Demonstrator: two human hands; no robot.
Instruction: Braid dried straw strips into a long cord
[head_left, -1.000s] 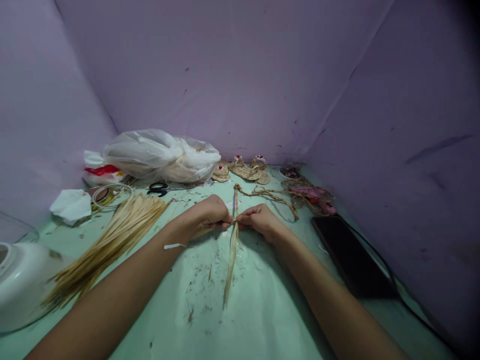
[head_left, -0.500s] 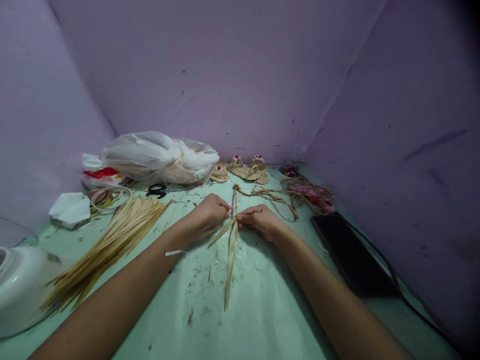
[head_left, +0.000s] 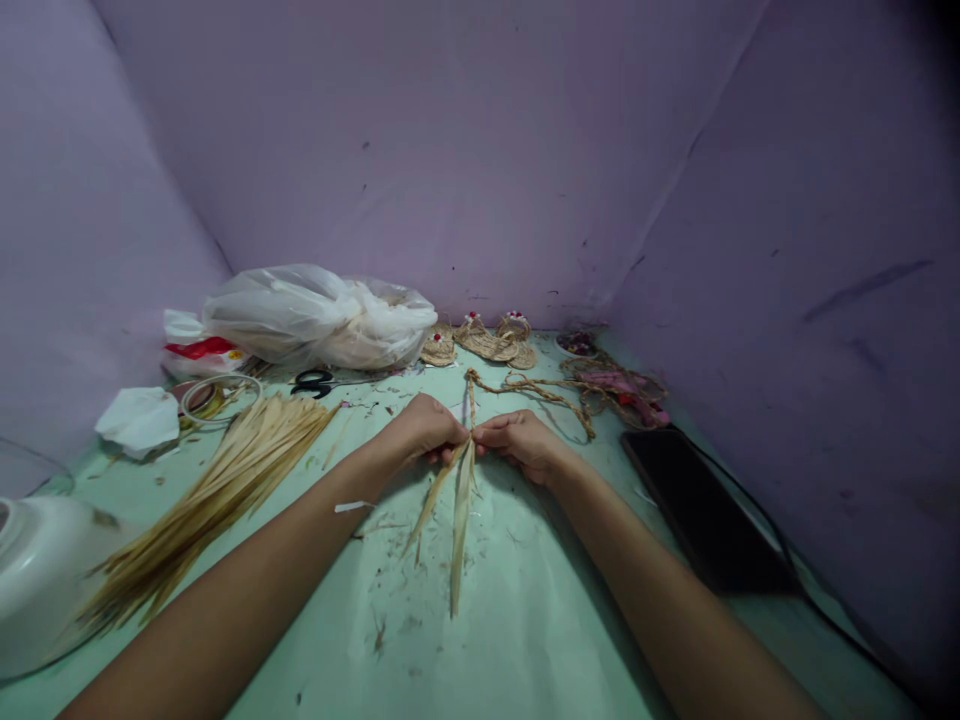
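Between my hands runs a thin plaited cord [head_left: 472,400] of dry leaf strips, stretching away from me to a knotted end. My left hand [head_left: 431,428] is closed in a pinch at the cord's near end, where the loose strips begin. From the other side, my right hand [head_left: 521,442] pinches the same spot, its fingertips almost touching the left ones. Loose pale strips [head_left: 461,530] hang down toward me from the pinch. Farther off, a longer brown braid [head_left: 551,390] trails to the right from the knot. Fingertips partly hide the joint.
A bundle of dry strips [head_left: 217,490] lies at left beside a white container [head_left: 45,580]. Behind are scissors [head_left: 312,382], a tape roll [head_left: 196,398], a plastic bag [head_left: 315,315] and small woven slippers [head_left: 487,342]. A black phone-like slab [head_left: 705,510] with a cable lies right.
My left hand has moved slightly right and down, bringing its fingertips to the cord. The left loose strip has swung to hang more steeply. My right hand has stayed nearly still.
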